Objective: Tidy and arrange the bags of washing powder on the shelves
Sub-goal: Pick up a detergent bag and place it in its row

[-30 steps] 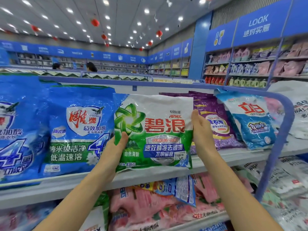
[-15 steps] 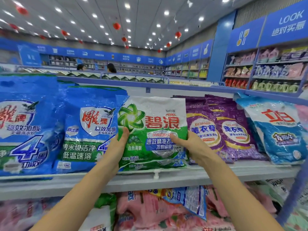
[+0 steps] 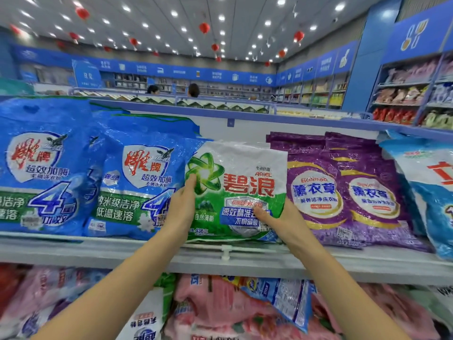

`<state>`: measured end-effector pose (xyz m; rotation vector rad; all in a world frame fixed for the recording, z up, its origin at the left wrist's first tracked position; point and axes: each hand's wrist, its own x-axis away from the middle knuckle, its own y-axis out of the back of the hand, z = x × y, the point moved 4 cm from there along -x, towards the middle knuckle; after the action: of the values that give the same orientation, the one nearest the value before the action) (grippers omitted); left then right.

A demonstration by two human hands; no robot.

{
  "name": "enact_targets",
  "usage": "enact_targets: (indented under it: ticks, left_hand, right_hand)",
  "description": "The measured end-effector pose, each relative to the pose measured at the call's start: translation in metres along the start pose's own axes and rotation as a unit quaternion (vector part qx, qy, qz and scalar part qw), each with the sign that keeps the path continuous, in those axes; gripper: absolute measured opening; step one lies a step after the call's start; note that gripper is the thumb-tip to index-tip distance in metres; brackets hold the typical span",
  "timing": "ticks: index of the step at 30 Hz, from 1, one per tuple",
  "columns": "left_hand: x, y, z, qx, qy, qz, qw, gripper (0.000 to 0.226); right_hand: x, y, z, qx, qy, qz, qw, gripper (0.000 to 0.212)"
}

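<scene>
A green-and-white bag of washing powder stands leaning back on the top shelf, between a blue bag and a purple bag. My left hand holds its left edge, thumb on the front by the green star. My right hand grips its lower right side, thumb lying across the front label. A second blue bag stands at the far left. A second purple bag and a light blue-and-white bag stand to the right.
The lower shelf holds a jumble of pink bags with a blue-and-white bag lying tilted on top. A blue rail runs behind the top shelf. Two people stand far off in the shop. Wall shelves fill the right side.
The green-and-white bag has settled lower onto the shelf between the blue and purple bags. My right hand slid from its upper right edge to its lower right. The view has turned left.
</scene>
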<state>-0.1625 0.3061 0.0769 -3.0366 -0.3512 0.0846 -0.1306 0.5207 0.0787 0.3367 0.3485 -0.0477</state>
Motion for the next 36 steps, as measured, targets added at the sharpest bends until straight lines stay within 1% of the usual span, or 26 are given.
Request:
enact_targets:
  ticks: [1,3,6,8,10,12,14,16,19,23,26,28,29,31,33,34,36]
  left_hand:
    - [-0.003,-0.002,-0.002,-0.02,-0.02,-0.016,0.999,0.053]
    - [-0.005,-0.005,-0.005,-0.058,-0.057,-0.039,0.996,0.051]
    - [-0.003,-0.006,-0.006,-0.108,-0.094,-0.047,0.989,0.05]
    - [0.001,-0.002,-0.004,-0.144,-0.11,-0.05,0.982,0.048]
    - [0.004,0.004,-0.001,-0.183,-0.122,-0.041,0.975,0.046]
    - [0.005,0.008,0.001,-0.174,-0.134,-0.035,0.975,0.042]
    - [0.005,0.009,-0.001,-0.155,-0.139,-0.042,0.977,0.035]
    - [0.005,0.007,-0.004,-0.144,-0.151,-0.06,0.976,0.031]
    - [0.007,0.007,-0.005,-0.124,-0.175,-0.104,0.971,0.035]
    - [0.005,0.008,-0.005,-0.111,-0.185,-0.152,0.965,0.038]
    - [0.003,0.006,-0.004,-0.096,-0.181,-0.146,0.968,0.03]
    - [0.008,0.005,-0.009,-0.087,-0.187,-0.128,0.97,0.016]
    - [0.012,0.006,-0.013,-0.085,-0.198,-0.116,0.97,0.019]
    - [0.025,0.007,-0.023,-0.09,-0.242,-0.091,0.962,0.036]
    - [0.043,0.013,-0.035,-0.121,-0.315,-0.096,0.936,0.044]
    - [0.054,0.017,-0.038,-0.134,-0.351,-0.102,0.921,0.045]
    - [0.074,0.031,-0.035,-0.136,-0.402,-0.105,0.899,0.043]
  right_hand:
    - [-0.003,-0.001,0.0,-0.005,0.004,0.003,1.0,0.044]
    - [-0.009,-0.001,-0.003,-0.013,0.01,0.004,1.0,0.04]
    - [-0.01,-0.002,-0.01,-0.016,0.013,0.003,1.0,0.044]
    - [-0.005,-0.002,-0.014,-0.016,0.01,0.018,1.0,0.045]
    - [0.0,0.001,-0.017,-0.019,-0.002,0.023,1.0,0.035]
    - [0.002,0.004,-0.014,-0.035,-0.01,0.001,0.999,0.024]
    - [-0.002,0.003,-0.01,-0.065,-0.008,-0.046,0.997,0.017]
    - [-0.005,-0.001,-0.008,-0.105,-0.026,-0.099,0.989,0.02]
    - [-0.009,-0.006,-0.009,-0.151,-0.075,-0.148,0.974,0.032]
    - [-0.01,-0.006,-0.01,-0.155,-0.085,-0.158,0.971,0.035]
    - [-0.008,-0.001,-0.01,-0.144,-0.082,-0.144,0.976,0.034]
    - [-0.004,0.01,-0.005,-0.125,-0.061,-0.156,0.978,0.026]
    - [-0.001,0.018,-0.001,-0.115,-0.037,-0.173,0.977,0.019]
    - [0.011,0.034,0.01,-0.081,0.029,-0.212,0.974,0.015]
    - [0.03,0.047,0.022,-0.04,0.115,-0.233,0.965,0.011]
    - [0.043,0.051,0.026,-0.028,0.15,-0.234,0.96,0.013]
    - [0.07,0.058,0.026,-0.006,0.195,-0.23,0.953,0.017]
